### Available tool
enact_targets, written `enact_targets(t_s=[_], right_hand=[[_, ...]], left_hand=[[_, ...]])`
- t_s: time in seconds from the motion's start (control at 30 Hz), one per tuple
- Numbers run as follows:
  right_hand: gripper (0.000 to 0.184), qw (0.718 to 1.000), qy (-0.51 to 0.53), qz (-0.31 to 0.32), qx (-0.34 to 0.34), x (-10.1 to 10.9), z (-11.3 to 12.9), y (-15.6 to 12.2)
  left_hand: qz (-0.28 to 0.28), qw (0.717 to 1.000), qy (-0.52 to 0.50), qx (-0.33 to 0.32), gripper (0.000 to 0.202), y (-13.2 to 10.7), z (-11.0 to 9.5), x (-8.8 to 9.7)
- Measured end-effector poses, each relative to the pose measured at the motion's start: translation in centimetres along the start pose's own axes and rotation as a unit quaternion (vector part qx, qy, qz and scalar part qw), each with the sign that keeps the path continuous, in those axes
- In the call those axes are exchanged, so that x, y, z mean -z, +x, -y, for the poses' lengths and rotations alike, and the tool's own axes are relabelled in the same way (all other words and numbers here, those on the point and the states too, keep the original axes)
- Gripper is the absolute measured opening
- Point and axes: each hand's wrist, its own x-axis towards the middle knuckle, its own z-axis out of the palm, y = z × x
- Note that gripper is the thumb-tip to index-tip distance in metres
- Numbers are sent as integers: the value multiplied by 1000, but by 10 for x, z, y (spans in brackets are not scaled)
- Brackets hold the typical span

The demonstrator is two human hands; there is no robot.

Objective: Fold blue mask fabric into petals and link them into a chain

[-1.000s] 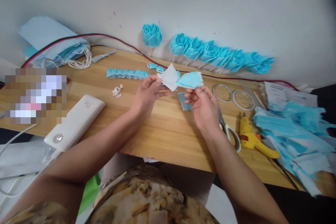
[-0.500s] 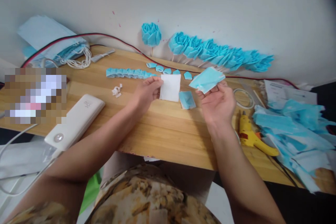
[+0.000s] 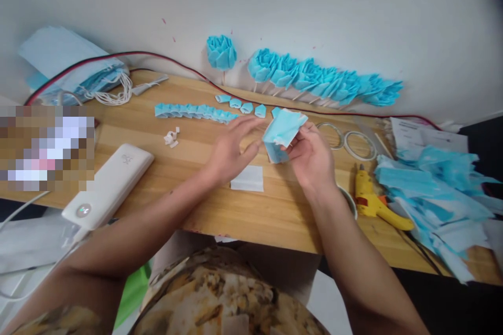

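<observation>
My right hand (image 3: pixel 314 159) pinches a piece of light-blue mask cloth (image 3: pixel 288 124) with a ragged white edge, held above the tabletop. Partly hidden beneath it is a smaller blue cloth square (image 3: pixel 276 153); whether the two touch is unclear. Just left of them, my left hand (image 3: pixel 233 151) is open, thumb and fingers spread, with nothing held. On the wood below its fingers lies a white cloth square (image 3: pixel 247 178). Behind the left hand runs a strip of folded blue petals (image 3: pixel 192 111), with several small folded blue pieces (image 3: pixel 247 108) beyond it.
Blue cloth flowers on sticks (image 3: pixel 310 74) lean against the wall. A yellow glue gun (image 3: pixel 365 193), tape rolls (image 3: pixel 359 145) and blue scraps (image 3: pixel 432 183) occupy the right. A white power bank (image 3: pixel 112 183), paper bits (image 3: pixel 171 137) and stacked masks (image 3: pixel 70 60) are at left.
My left hand has let go of the white square, which now lies nearer the table's front edge. My right hand has brought the blue cloth leftward, over the smaller blue square.
</observation>
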Motion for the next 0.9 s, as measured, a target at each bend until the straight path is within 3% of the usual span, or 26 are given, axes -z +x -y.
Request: enact_targets(t_s=[0.07, 0.13, 0.23, 0.33, 0.43, 0.57, 0.77, 0.9], right_hand=[[22, 999, -8, 32, -17, -3, 2, -3], [23, 998, -20, 51, -23, -5, 2, -7], [23, 997, -36, 61, -19, -7, 1, -9], [24, 996, -40, 73, -25, -6, -2, -8], [41, 993, -47, 90, -54, -5, -6, -6], [55, 986, -91, 114, -75, -4, -9, -7], [45, 974, -199, 109, 13, -4, -9, -12], [45, 967, -221, 120, 27, -1, -9, -11]], left_hand=[[24, 988, -119, 99, 36, 2, -1, 2], [76, 954, -214, 198, 48, 5, -2, 5], [152, 917, -253, 267, 51, 8, -4, 9], [128, 926, -245, 258, 40, 8, -5, 10], [69, 936, -244, 245, 35, 7, -4, 9], [32, 948, -221, 225, 33, 6, -4, 8], [4, 978, -130, 165, 35, 3, -4, 6], [-3, 983, -98, 158, 39, 4, -1, 6]])
